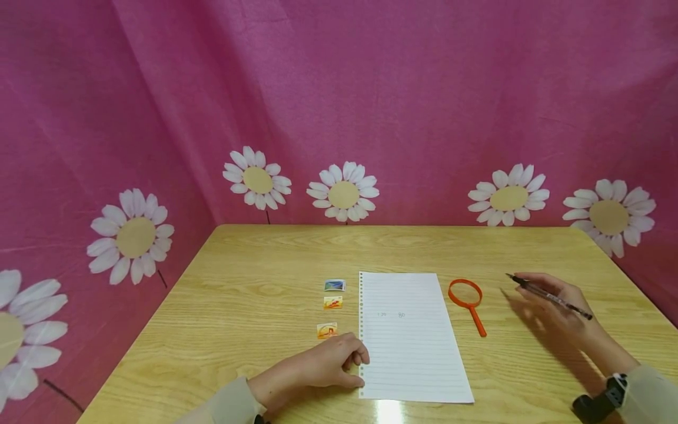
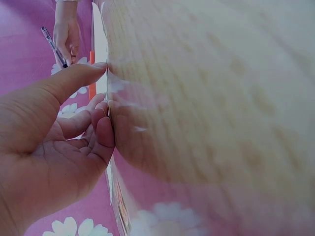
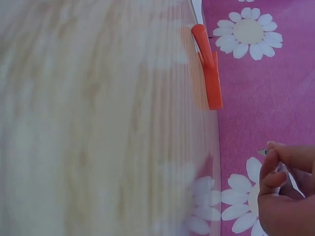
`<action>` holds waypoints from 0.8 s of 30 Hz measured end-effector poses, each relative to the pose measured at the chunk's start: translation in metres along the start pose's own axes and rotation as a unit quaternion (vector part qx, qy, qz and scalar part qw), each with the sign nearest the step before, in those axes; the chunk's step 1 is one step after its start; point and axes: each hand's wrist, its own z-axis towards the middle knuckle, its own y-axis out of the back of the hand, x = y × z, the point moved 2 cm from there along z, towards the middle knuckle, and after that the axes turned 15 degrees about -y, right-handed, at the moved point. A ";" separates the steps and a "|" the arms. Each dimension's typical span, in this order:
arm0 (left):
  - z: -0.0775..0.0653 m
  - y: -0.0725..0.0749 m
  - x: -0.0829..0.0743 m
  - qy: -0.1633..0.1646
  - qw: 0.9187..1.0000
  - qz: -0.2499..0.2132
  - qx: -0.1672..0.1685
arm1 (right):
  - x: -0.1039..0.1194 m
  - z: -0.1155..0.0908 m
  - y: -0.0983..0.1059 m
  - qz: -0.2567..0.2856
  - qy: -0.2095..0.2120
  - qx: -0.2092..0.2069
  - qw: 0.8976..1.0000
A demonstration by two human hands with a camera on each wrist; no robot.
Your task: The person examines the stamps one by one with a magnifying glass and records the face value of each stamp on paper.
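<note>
A lined, hole-punched sheet of paper (image 1: 413, 359) lies on the table, with small handwritten figures, one reading about 80, in its upper half. My left hand (image 1: 332, 364) rests at its left edge, fingers loosely curled and thumb tip on the margin. Over the table to the right, my right hand (image 1: 571, 324) pinches a dark pen (image 1: 545, 294), its tip pointing left. In the right wrist view the pen's tip (image 3: 262, 152) pokes out past the fingertips. Between paper and right hand lies an orange magnifying glass (image 1: 478, 323), its handle towards me.
Left of the paper, three small stamp-like pictures form a column: a blue one (image 1: 335, 285), a yellow one (image 1: 332, 302) and another yellow one (image 1: 326, 330) just beyond my left hand. A pink curtain (image 1: 413, 118) with daisies hangs behind the wooden table (image 1: 238, 306).
</note>
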 end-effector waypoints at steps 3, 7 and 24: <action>0.000 0.000 0.000 0.000 1.000 -0.001 0.001 | 0.000 -0.001 0.002 -0.014 0.025 0.005 1.000; 0.000 -0.001 0.002 -0.001 1.000 -0.001 0.002 | 0.004 -0.004 0.006 -0.056 0.009 -0.024 0.998; -0.001 -0.002 0.001 0.021 1.000 -0.007 0.004 | 0.010 0.008 -0.004 -0.293 -0.020 -0.089 0.952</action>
